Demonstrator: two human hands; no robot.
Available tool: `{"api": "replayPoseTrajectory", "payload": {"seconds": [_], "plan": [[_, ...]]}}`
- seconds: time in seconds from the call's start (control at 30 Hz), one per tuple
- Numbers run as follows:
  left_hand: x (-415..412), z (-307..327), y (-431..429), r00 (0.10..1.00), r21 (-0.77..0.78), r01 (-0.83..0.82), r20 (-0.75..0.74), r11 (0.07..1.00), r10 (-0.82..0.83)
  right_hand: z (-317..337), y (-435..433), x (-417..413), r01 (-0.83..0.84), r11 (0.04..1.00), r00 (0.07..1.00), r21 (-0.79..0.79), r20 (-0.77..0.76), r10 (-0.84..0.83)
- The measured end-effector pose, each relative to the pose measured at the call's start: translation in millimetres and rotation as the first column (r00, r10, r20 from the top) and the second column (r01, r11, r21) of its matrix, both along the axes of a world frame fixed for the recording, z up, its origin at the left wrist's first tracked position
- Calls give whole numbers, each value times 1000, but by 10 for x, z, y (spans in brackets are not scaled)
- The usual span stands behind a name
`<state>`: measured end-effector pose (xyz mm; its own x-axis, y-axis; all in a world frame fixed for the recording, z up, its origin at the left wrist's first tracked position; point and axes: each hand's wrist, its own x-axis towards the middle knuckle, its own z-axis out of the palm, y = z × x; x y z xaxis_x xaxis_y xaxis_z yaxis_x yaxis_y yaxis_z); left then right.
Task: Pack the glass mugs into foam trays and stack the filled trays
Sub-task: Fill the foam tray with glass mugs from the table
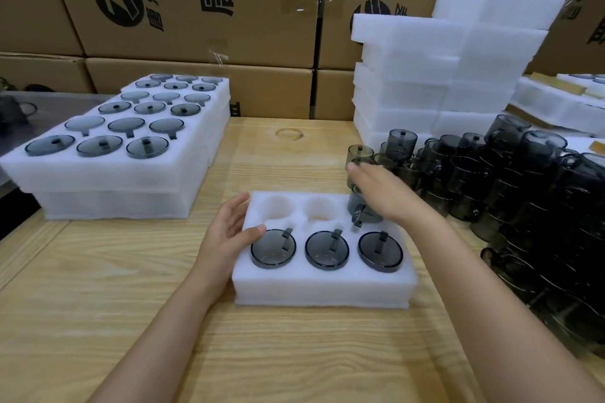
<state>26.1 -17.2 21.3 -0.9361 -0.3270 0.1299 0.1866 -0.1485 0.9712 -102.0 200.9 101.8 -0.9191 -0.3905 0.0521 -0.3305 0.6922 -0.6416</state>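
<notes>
The left hand (229,226) is resting against the foam tray (324,288), fingers loosely apart. The right hand (376,186) is covering a glass mug (363,214) at the back-right hole, its fingers too blurred to tell.

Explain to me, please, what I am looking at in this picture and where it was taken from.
There is no machine: a person works bare-handed, and the single picture comes from a camera on their head, looking down. On the wooden table sits a foam tray with six holes; three smoky glass mugs fill the front row. The left hand rests, fingers relaxed, against the tray's left edge. The right hand covers a fourth mug over the back right hole; its grip is hidden. Filled trays are stacked at left, loose mugs and empty foam trays at right.
</notes>
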Motion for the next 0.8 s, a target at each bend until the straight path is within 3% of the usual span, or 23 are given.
{"api": "replayPoseTrajectory", "payload": {"seconds": [0.07, 0.13, 0.4, 0.57, 0.63, 0.67, 0.73, 0.8], "plan": [[-5, -6, -8, 1000, -9, -4, -1, 1000, 4, -35, -51, -48, -88, 960, 996, 265, 25, 85], [-10, -14, -15, 1000, -20, -10, -2, 1000, 10, -119, -35, -45, -128, 910, 992, 393, 48, 118], [-23, -36, -10, 1000, -47, -6, -19, 999, 5, -227, -88, 20, -77, 787, 997, 612, 58, 52], [-20, -37, -21, 1000, -40, -7, -24, 999, 6, -267, -70, 40, -69, 875, 998, 480, 35, 60], [-23, -32, -26, 1000, -43, -12, -24, 999, 11, -277, -36, 27, -78, 964, 997, 255, 1, 80], [-28, -31, -28, 1000, -44, -10, -24, 999, 9, -267, -15, 49, -28, 997, 1000, 67, 2, 28], [-33, -28, -33, 1000, -39, -5, -26, 999, 4, -234, 43, 18, 176, 951, 983, -253, -8, -184], [-30, -24, -32, 1000, -27, -3, -27, 1000, 2, -224, 125, -135, 270, 941, 946, -203, -129, -299]]}}
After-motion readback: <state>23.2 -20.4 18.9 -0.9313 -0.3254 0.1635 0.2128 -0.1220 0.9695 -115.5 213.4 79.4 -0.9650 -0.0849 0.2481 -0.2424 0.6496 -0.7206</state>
